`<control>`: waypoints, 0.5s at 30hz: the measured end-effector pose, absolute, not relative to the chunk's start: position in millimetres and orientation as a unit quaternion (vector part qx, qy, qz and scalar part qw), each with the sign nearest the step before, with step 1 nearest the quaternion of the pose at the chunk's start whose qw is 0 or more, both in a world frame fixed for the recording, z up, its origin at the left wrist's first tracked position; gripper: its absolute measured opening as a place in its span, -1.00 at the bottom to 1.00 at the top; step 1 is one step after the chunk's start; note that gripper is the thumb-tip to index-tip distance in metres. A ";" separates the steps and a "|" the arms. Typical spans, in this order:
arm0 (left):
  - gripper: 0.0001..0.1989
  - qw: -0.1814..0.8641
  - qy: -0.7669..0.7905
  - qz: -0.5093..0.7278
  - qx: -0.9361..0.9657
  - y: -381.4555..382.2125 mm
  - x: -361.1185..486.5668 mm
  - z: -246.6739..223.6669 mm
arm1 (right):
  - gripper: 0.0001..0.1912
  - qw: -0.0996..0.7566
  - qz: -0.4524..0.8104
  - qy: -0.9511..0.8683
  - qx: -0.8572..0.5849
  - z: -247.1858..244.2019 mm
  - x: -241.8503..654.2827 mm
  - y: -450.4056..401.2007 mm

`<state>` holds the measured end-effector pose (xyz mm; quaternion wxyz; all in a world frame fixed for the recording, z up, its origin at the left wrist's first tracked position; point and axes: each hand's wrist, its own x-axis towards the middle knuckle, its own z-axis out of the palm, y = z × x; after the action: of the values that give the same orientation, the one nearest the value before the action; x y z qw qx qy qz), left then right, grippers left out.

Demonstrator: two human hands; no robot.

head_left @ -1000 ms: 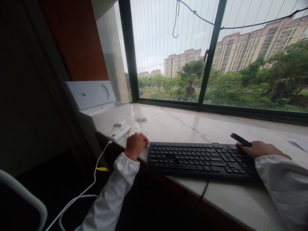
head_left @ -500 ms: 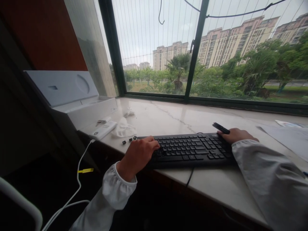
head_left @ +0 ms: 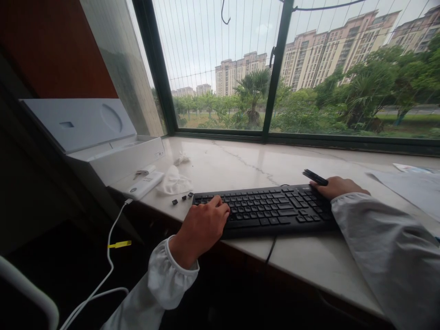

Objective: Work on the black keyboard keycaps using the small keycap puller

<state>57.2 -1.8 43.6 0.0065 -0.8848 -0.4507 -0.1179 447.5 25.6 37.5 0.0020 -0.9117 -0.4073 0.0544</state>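
A black keyboard (head_left: 261, 211) lies along the front edge of the marble sill. At its left end is my left hand (head_left: 202, 224), fingers bent and drawn together over the keys; whatever is in them is hidden. Resting on the keyboard's far right corner, my right hand (head_left: 338, 187) is closed around a slim black pen-like tool (head_left: 314, 177), whose end points up and left. Beside the keyboard's left end lie three small loose black keycaps (head_left: 184, 197).
An open white box (head_left: 120, 158) stands at the left, with a white power bank (head_left: 146, 184) and its white cable (head_left: 110, 252) in front. Crumpled white plastic (head_left: 175, 182) lies nearby. Papers (head_left: 409, 188) are at the right, a window behind.
My left hand has shifted slightly right and down over the keys, uncovering more of the keyboard's upper left corner. My right hand keeps its place with the black tool. The view has tilted slightly.
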 end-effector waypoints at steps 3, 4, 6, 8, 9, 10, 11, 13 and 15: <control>-0.67 0.006 -0.435 -0.127 -0.891 0.4 56.6 39.4 | -0.29 0.005 0.055 -0.407 -0.912 38.0 447.0 25.5; -0.67 0.004 -0.431 -0.131 -0.893 1.1 56.5 38.1 | -0.29 0.006 0.057 -0.407 -0.912 38.0 446.8 25.5; -0.67 -0.001 -0.432 -0.138 -0.891 2.1 56.6 35.6 | -0.29 0.007 0.059 -0.406 -0.912 37.9 446.8 25.4; -0.65 -0.002 -0.440 -0.142 -0.887 2.4 57.2 33.6 | -0.29 0.008 0.056 -0.407 -0.912 37.3 447.3 25.5; -0.65 0.000 -0.443 -0.142 -0.885 2.4 57.6 32.8 | -0.28 0.009 0.054 -0.408 -0.911 36.9 447.8 25.7; -0.65 0.004 -0.444 -0.143 -0.885 2.3 58.0 32.1 | -0.28 0.011 0.053 -0.409 -0.911 36.5 448.2 25.9; -0.66 0.008 -0.443 -0.143 -0.885 2.4 58.3 31.6 | -0.28 0.013 0.051 -0.410 -0.911 36.1 448.6 26.0; -0.67 0.017 -0.439 -0.144 -0.887 2.6 58.6 31.0 | -0.29 0.015 0.050 -0.410 -0.911 35.6 449.1 26.4; -0.69 0.025 -0.434 -0.144 -0.889 2.9 58.6 30.9 | -0.30 0.014 0.051 -0.408 -0.912 35.7 448.9 26.5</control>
<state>58.6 2.9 30.9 0.0249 -0.8889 -0.4341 -0.1441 448.9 26.5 35.7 0.0141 -0.9117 -0.4075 0.0509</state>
